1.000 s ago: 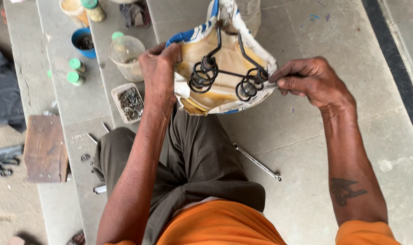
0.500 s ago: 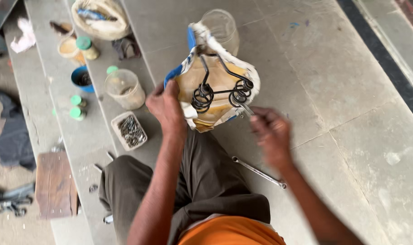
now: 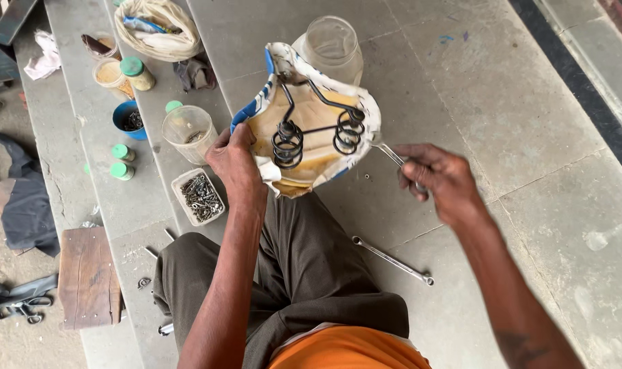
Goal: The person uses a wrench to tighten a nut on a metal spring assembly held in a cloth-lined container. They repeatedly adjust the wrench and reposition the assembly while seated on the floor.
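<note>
On the steps, left hand (image 3: 234, 158) grips upturned saddle (image 3: 311, 130); right hand (image 3: 439, 179) grips spanner (image 3: 393, 157).

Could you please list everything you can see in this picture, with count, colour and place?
bicycle saddle: one, upside down, tan underside with black coil springs, held on the knee
metal tool: one, silver, tip at the saddle's right edge
wrench: one, silver, on the stone floor beside the leg
tray of bolts: one, white, on the step
clear plastic cup: one, on the step
glass jar: one, clear, behind the saddle
blue bowl: one, on the step
green-capped bottles: two, small, on the step
wooden block: one, brown, lower step
left hand: grips the saddle's left edge
right hand: holds the metal tool
</note>
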